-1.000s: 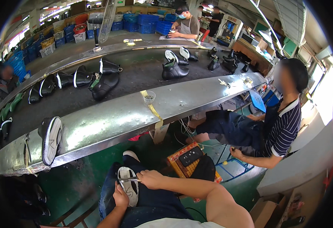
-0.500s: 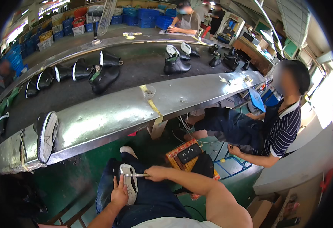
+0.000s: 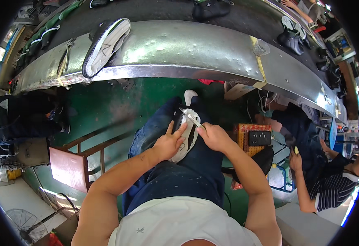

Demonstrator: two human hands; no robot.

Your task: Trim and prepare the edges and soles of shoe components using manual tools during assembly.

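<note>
Shoe [image 3: 186,135] lies sole-up on the person's lap, just below the steel ledge [image 3: 179,49] of the conveyor. Left hand [image 3: 169,143] is pressed flat on the sole, fingers spread, pinning it down. Right hand [image 3: 214,137] is closed around a thin tool [image 3: 192,119], tip on the sole near the toe end; can't tell what kind of tool. Handling, my read: shoe is light, upper soft, sole stiff enough to take tool pressure but it will rock on a thigh, so it needs the flat-palm hold it has now. White rubber looks smooth, likely a bit slippery; best grip is across the midfoot or pinching the sole edges, not the soft upper. Not fragile, though a sharp tip could scuff the white sole. Counts: one shoe in hand, one tool. One more shoe [image 3: 105,45] sole-up on the ledge. On the dark belt behind, at least five dark shoes on the right and a row further left, too blurred to count. One small clear cup [image 3: 261,47] on the ledge. One co-worker [image 3: 331,180] seated to the right, one orange crate [image 3: 255,137] between, one wooden stool [image 3: 71,164] left.
</note>
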